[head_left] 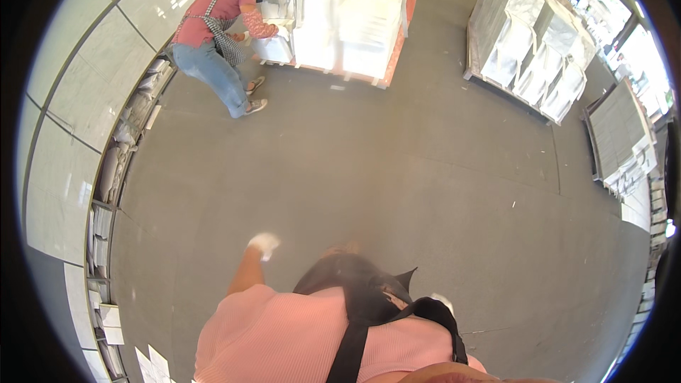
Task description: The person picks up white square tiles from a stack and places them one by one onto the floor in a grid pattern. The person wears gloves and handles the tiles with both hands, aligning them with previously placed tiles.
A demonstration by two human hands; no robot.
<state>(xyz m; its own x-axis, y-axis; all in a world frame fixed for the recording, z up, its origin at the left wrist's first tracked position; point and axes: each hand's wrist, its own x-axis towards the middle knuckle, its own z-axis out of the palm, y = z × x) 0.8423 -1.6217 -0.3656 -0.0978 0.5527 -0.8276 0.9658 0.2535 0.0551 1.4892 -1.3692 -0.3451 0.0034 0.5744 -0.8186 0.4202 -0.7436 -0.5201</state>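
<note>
My left hand (264, 245) wears a white glove and hangs out to my left over the bare grey floor (397, 170). It is blurred, its fingers look curled in, and nothing shows in it. Only a sliver of my white-gloved right hand (442, 302) shows at my right side, behind a black apron strap (362, 340) that crosses my pink shirt. Neither hand touches anything I can see.
Another person (216, 42) in a red top and checked apron bends over a pallet of white wrapped stacks (355, 21) at the far left. Wrapped tile stacks (532, 42) stand at the far right. Tile shelves (117, 170) line the left wall.
</note>
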